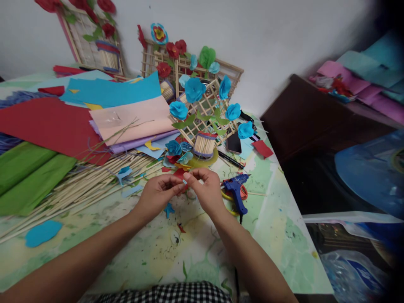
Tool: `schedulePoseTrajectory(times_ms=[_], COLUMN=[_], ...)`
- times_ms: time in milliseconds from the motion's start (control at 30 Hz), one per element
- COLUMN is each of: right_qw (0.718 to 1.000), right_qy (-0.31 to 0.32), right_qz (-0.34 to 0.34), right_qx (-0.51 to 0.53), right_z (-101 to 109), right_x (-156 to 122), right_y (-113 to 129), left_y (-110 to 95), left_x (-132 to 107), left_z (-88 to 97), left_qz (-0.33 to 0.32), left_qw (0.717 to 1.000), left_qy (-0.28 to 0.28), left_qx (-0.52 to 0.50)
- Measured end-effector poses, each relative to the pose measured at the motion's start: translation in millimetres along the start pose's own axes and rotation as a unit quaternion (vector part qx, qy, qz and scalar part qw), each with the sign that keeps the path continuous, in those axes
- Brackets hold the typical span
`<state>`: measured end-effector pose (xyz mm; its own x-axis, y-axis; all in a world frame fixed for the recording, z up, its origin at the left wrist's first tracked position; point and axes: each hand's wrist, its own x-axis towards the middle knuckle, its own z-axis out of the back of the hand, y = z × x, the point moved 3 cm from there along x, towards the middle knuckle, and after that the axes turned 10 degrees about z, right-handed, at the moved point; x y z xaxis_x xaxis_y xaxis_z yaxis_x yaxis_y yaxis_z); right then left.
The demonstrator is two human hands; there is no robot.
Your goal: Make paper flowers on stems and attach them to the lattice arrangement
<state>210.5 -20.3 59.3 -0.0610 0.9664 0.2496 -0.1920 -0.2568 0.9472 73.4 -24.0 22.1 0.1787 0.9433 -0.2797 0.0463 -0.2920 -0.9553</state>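
Observation:
My left hand (pixel 159 193) and my right hand (pixel 206 189) meet over the table, fingertips close together. Between them shows a small pale blue piece (pixel 184 182), apparently paper, pinched in my fingers. A blue paper cutout (pixel 169 209) lies just below my left hand. Right of my right hand rests a blue glue gun (pixel 236 191), with scissors (pixel 243 192) partly hidden under it. Beyond my hands are several blue paper flowers (pixel 174 148) and a red paper scrap (pixel 179 173).
A stick lattice with blue paper flowers (pixel 195 89) and a stick pot (pixel 205 145) stands behind. Red paper (pixel 47 126), green paper (pixel 31 172) and thin sticks (pixel 94 185) cover the left. A phone (pixel 234 143) and black pen (pixel 231 160) lie at the right. The table edge (pixel 303 227) runs along the right.

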Motion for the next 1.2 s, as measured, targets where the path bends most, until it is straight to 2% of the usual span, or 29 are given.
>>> schedulePoseTrajectory(times_ms=[167, 300, 567, 700, 833, 933, 1067, 1133, 1200], right_qw=[0.997, 0.993, 0.990, 0.982, 0.972, 0.970, 0.969, 0.971, 0.973], right_qy=[-0.019, -0.021, 0.018, 0.036, 0.050, 0.066, 0.066, 0.078, 0.090], right_qz=[-0.012, 0.009, 0.028, 0.063, 0.088, 0.092, 0.106, 0.110, 0.117], right_qx=[-0.072, -0.118, -0.138, -0.176, -0.212, -0.214, -0.214, -0.197, -0.177], right_z=[-2.7, -3.3, 1.8, 4.2, 5.7, 7.7, 12.9, 14.1, 14.8], right_x=[-2.0, -3.6, -1.0, 0.6, 2.0, 5.1, 9.5, 10.1, 9.8], right_y=[2.9, 2.9, 2.2, 7.6, 15.3, 24.2, 40.3, 46.6, 50.5], left_y=[-1.5, -1.8, -3.2, -3.3, -6.4, -14.3, -36.3, -52.3, -68.9], left_x=[-1.9, -2.2, -0.6, -2.2, -5.1, -7.3, -4.9, -0.8, 4.2], left_z=[-0.8, -0.5, 1.8, 3.5, 6.3, 11.4, 17.7, 14.5, 5.6], left_qz=[-0.020, -0.020, -0.046, -0.065, -0.097, -0.132, -0.158, -0.163, -0.167], left_qw=[1.000, 1.000, 0.998, 0.995, 0.989, 0.984, 0.984, 0.985, 0.982], left_qy=[-0.004, -0.007, -0.037, -0.054, -0.045, -0.046, -0.058, -0.033, 0.016], left_qx=[0.020, 0.022, 0.032, 0.059, 0.102, 0.112, 0.060, 0.054, 0.082])
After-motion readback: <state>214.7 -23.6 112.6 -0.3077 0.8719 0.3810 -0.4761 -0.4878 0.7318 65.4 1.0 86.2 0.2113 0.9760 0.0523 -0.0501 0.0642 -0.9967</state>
